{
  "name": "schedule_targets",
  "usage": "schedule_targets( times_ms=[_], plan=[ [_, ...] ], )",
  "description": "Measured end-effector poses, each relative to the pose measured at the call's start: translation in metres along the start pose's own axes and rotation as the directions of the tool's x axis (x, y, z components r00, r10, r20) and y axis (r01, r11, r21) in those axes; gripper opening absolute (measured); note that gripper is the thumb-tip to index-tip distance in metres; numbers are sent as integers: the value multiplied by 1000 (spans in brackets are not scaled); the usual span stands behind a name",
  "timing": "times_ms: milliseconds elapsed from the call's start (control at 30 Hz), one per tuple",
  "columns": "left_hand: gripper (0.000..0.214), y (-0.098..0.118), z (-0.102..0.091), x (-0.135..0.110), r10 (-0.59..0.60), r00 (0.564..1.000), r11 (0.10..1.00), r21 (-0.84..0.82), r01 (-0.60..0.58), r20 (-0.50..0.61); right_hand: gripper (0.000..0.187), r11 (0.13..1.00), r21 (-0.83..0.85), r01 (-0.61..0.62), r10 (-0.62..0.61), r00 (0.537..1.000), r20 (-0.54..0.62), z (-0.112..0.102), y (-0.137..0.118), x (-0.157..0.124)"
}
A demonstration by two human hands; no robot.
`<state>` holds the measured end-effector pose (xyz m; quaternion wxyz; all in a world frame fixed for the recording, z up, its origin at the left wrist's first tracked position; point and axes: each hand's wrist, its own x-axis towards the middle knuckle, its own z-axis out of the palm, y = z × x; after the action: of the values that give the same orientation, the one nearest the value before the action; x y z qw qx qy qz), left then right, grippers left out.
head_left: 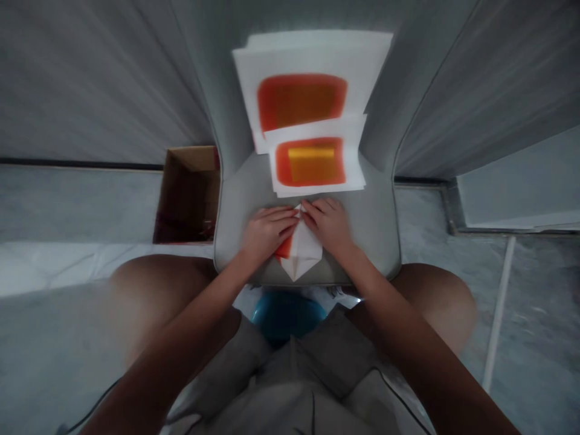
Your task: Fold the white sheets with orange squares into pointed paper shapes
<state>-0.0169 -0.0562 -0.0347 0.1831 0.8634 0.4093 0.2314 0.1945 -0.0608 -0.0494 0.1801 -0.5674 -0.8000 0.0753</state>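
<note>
On the grey padded seat of a chair (378, 223), seen over my remote feed, a white paper fold with an orange underside (301, 248) lies at the front edge, its point toward the wearer. The left hand (267, 232) and right hand (326, 226) press down on either side of it, both open and unclenched, fingers nearly flat and converging at the fold's peak. Neither appears to pinch or lift the paper; each only holds it down. I read the fold as the weak spot: uneven pressure could skew it, and the smooth seat offers little grip if it slides. Just beyond the fingertips, a smaller white sheet printed with an orange patch and a yellow rectangle (310, 163) overlaps a larger white sheet with an orange block (301, 103). Both loose sheets sit on the seat's sloping back, so a careless wrist could nudge them askew. Farther left, beside the chair, stands an open brown cardboard box (188, 193).
</note>
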Motion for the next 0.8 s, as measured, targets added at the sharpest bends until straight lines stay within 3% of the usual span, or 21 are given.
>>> schedule_targets(
  times_ms=[200, 433, 800],
  plan=[
    [34, 8, -3, -8, 17, 997, 997, 79, -23, 73, 39, 999, 40, -27, 26, 999, 25, 0, 2, 1],
    [44, -3, -13, -17, 100, 968, 973, 180, -143, 229, 38, 999, 37, 24, -23, 999, -41, 5, 6, 2],
    [43, -1, -12, -18, 140, 969, 954, 234, -187, 203, 37, 997, 69, 29, -26, 998, -51, 6, 8, 3]
  ],
)
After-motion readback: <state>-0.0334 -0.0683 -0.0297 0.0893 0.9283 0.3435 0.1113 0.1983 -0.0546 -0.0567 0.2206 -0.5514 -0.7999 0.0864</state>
